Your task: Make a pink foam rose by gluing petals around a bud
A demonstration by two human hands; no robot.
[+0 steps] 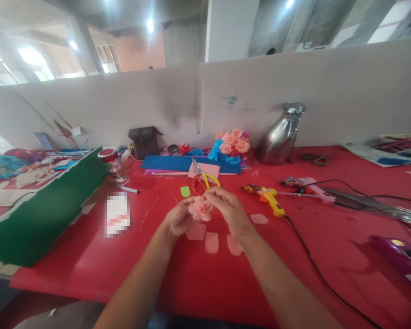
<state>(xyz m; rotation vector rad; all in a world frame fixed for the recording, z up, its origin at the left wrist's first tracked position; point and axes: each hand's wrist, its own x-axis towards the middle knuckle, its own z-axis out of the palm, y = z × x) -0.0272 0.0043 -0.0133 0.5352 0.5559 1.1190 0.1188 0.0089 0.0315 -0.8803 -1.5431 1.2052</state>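
Both my hands meet over the red table point(192, 278) around a small pink foam flower point(201, 209). My left hand point(178, 218) grips the flower from below and the left, fingers curled. My right hand point(226, 208) pinches its upper right petals with thumb and fingertips. Several loose pink petal pieces point(211, 242) lie flat on the table just under my wrists, one more point(259, 219) to the right.
Yellow-handled scissors point(205, 178) and a green scrap point(185, 191) lie just beyond my hands. A yellow glue gun point(270, 197) and a pink one point(310, 186) trail cords right. A green sheet point(44, 214), glass jar point(111, 160), steel jug point(281, 135) and finished flowers point(231, 144) stand around.
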